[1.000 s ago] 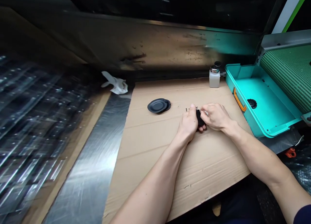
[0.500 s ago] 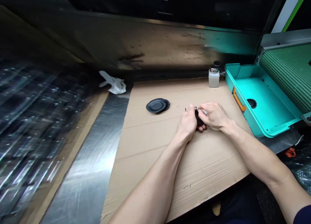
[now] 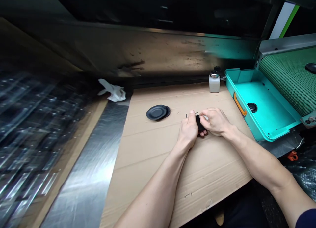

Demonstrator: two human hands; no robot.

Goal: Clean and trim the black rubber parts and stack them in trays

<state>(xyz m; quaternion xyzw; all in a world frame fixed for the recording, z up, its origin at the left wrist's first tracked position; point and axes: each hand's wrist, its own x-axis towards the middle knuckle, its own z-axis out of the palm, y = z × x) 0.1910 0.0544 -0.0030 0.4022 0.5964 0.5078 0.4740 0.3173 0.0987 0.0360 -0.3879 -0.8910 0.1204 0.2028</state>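
Note:
My left hand (image 3: pixel 189 127) is wrapped round a small black part (image 3: pixel 200 123), its thumb on top and its fingertips showing underneath. From the right, my right hand (image 3: pixel 215 120) is closed at the part's edge, with a small whitish thing between its fingers that I cannot make out. Both hands are just above the cardboard sheet (image 3: pixel 145 155). Farther left on the cardboard lie black oval parts (image 3: pixel 156 112), one overlapping another.
A turquoise bin (image 3: pixel 269 104) with an orange handle holds a round black part (image 3: pixel 252 107). Beside it runs a green conveyor belt (image 3: pixel 288 70) carrying a black part (image 3: pixel 311 68). A white bottle (image 3: pixel 214 83) and a crumpled white glove (image 3: pixel 115 92) are at the back.
The camera view has shifted slightly. A black part has come into view on the green belt at the right. Both hands keep nearly the same hold on the small black part.

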